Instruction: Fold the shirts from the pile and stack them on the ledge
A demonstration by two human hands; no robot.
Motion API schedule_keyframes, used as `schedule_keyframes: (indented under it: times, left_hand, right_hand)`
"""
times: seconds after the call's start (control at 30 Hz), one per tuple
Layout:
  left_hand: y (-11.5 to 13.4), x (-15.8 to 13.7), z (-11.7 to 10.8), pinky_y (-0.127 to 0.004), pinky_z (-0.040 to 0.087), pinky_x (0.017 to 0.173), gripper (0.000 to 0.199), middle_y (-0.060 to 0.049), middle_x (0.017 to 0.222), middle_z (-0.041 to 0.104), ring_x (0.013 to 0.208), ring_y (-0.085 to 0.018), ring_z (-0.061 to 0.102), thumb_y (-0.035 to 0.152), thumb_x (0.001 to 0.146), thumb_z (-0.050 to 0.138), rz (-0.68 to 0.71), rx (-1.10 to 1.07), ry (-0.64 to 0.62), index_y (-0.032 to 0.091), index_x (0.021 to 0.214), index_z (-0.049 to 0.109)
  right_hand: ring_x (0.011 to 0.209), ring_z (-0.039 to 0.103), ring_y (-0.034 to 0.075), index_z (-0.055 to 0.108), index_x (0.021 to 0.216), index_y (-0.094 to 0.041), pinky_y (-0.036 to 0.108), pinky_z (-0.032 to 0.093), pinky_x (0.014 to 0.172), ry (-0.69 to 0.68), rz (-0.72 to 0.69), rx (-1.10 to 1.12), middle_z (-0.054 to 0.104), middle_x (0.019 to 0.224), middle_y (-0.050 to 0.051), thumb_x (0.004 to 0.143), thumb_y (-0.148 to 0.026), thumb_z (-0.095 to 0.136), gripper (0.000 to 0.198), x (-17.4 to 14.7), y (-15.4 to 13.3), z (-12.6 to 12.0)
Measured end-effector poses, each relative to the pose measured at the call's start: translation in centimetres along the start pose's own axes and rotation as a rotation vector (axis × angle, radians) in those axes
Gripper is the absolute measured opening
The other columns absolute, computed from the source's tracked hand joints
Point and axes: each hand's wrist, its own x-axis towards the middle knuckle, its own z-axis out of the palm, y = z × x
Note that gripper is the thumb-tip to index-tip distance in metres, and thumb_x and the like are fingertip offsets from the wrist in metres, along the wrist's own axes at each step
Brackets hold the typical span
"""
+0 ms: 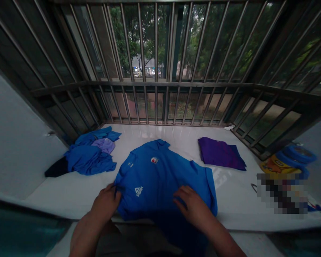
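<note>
Blue T-shirt (160, 178) lies on the windowsill (238, 200), between the two hands, its near portion hanging over the front edge. Long axis: collar by the left hand (107, 198), body running across toward the right hand (188, 203) and past it.

Left hand: nearer the collar; thumb and fingers closed on the shirt's side edge. Right hand: above the shirt's near right portion, half open, fingers loosely bent, nothing seen gripped; whether the fingertips press the cloth is unclear in this dim light.

Materials: shirt soft, thin-looking knit, lightly rippled, white triangular print and small round emblem. Sill smooth, glossy, white. Beyond the left hand, a crumpled heap of blue clothes (85, 162) with a lavender cloth (105, 145). Beyond and right of the right hand, a flat, roughly rectangular folded purple garment (216, 151). Farther right, a yellow-and-blue tub (279, 166).
</note>
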Motion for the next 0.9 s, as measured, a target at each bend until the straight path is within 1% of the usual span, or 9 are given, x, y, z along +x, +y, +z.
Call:
schedule_keyframes:
  times: [0.1, 0.2, 0.3, 0.4, 0.5, 0.57, 0.7, 0.8, 0.9]
  left_hand:
    - [1.2, 1.0, -0.3, -0.050, 0.055, 0.107, 0.067, -0.025, 0.150, 0.065, 0.129, -0.039, 0.066, 0.062, 0.108, 0.041, -0.102, 0.040, 0.064, 0.007, 0.129, 0.074]
    - [2.0, 1.9, 0.1, -0.049, 0.058, 0.095, 0.070, -0.027, 0.152, 0.061, 0.128, -0.042, 0.063, 0.062, 0.108, 0.040, -0.171, 0.106, 0.119, 0.004, 0.135, 0.069]
    - [2.2, 3.3, 0.5, -0.048, 0.059, 0.089, 0.063, -0.027, 0.153, 0.059, 0.121, -0.040, 0.065, 0.047, 0.114, 0.029, -0.227, 0.127, 0.209, 0.003, 0.132, 0.071]
    - [2.2, 5.0, 0.8, -0.046, 0.059, 0.092, 0.056, -0.027, 0.158, 0.055, 0.117, -0.037, 0.069, 0.039, 0.114, 0.033, -0.244, 0.106, 0.323, 0.004, 0.140, 0.067]
    - [2.7, 6.7, 1.2, -0.047, 0.057, 0.102, 0.049, -0.026, 0.164, 0.051, 0.117, -0.033, 0.071, 0.026, 0.111, 0.037, -0.181, 0.044, 0.401, 0.006, 0.149, 0.062]
    - [3.2, 7.4, 1.8, -0.052, 0.052, 0.114, 0.050, -0.024, 0.165, 0.052, 0.127, -0.034, 0.069, 0.016, 0.107, 0.037, -0.094, -0.009, 0.426, 0.010, 0.149, 0.063]
    - [4.0, 6.9, 3.5, -0.060, 0.033, 0.133, 0.049, -0.016, 0.155, 0.065, 0.143, -0.031, 0.063, 0.011, 0.103, 0.039, 0.167, -0.141, 0.429, 0.020, 0.141, 0.070]
    - [3.4, 5.2, 4.7, -0.054, 0.036, 0.133, 0.041, -0.012, 0.140, 0.075, 0.135, -0.028, 0.068, 0.020, 0.107, 0.041, 0.324, -0.235, 0.419, 0.024, 0.133, 0.073]
    - [1.5, 3.3, 5.4, -0.050, 0.043, 0.127, 0.039, -0.015, 0.138, 0.075, 0.134, -0.029, 0.069, 0.030, 0.107, 0.047, 0.281, -0.258, 0.463, 0.020, 0.137, 0.068]
  right_hand:
    - [0.144, 0.058, 0.036, 0.069, 0.146, -0.019, 0.052, 0.047, 0.120, 0.106, 0.146, -0.216, 0.062, 0.156, 0.019, 0.105, -0.027, 0.062, 0.042, 5.1, 3.1, 0.6]
    - [0.150, 0.053, 0.041, 0.059, 0.158, -0.019, 0.058, 0.047, 0.119, 0.081, 0.300, -0.379, 0.053, 0.167, 0.020, 0.106, -0.030, 0.062, 0.053, 7.0, 4.7, 2.1]
    - [0.135, 0.065, 0.040, 0.066, 0.150, -0.017, 0.054, 0.058, 0.103, 0.074, 0.417, -0.478, 0.065, 0.152, 0.022, 0.110, -0.032, 0.053, 0.045, 5.0, 3.5, 4.1]
    - [0.115, 0.075, 0.037, 0.072, 0.138, -0.014, 0.045, 0.062, 0.086, 0.037, 0.514, -0.459, 0.070, 0.140, 0.023, 0.109, -0.028, 0.051, 0.039, 1.2, 0.9, 6.1]
    - [0.101, 0.079, 0.032, 0.077, 0.123, -0.017, 0.040, 0.061, 0.081, -0.059, 0.483, -0.342, 0.077, 0.121, 0.019, 0.110, -0.030, 0.048, 0.034, -1.7, -1.2, 6.8]
    - [0.097, 0.078, 0.030, 0.079, 0.108, -0.020, 0.039, 0.059, 0.083, -0.042, 0.413, -0.300, 0.078, 0.108, 0.015, 0.112, -0.033, 0.046, 0.035, -1.8, -1.7, 6.2]
    - [0.108, 0.072, 0.030, 0.077, 0.104, -0.022, 0.039, 0.055, 0.095, 0.132, 0.257, -0.312, 0.076, 0.110, 0.013, 0.110, -0.031, 0.051, 0.028, 3.0, -0.3, 3.8]
    - [0.130, 0.064, 0.031, 0.072, 0.131, -0.019, 0.042, 0.049, 0.111, 0.203, 0.239, -0.286, 0.071, 0.138, 0.017, 0.106, -0.030, 0.060, 0.030, 8.2, 2.1, 3.0]
    - [0.145, 0.055, 0.035, 0.060, 0.151, -0.015, 0.048, 0.043, 0.118, 0.202, 0.332, -0.337, 0.060, 0.156, 0.022, 0.104, -0.035, 0.065, 0.052, 11.8, 4.0, 3.7]
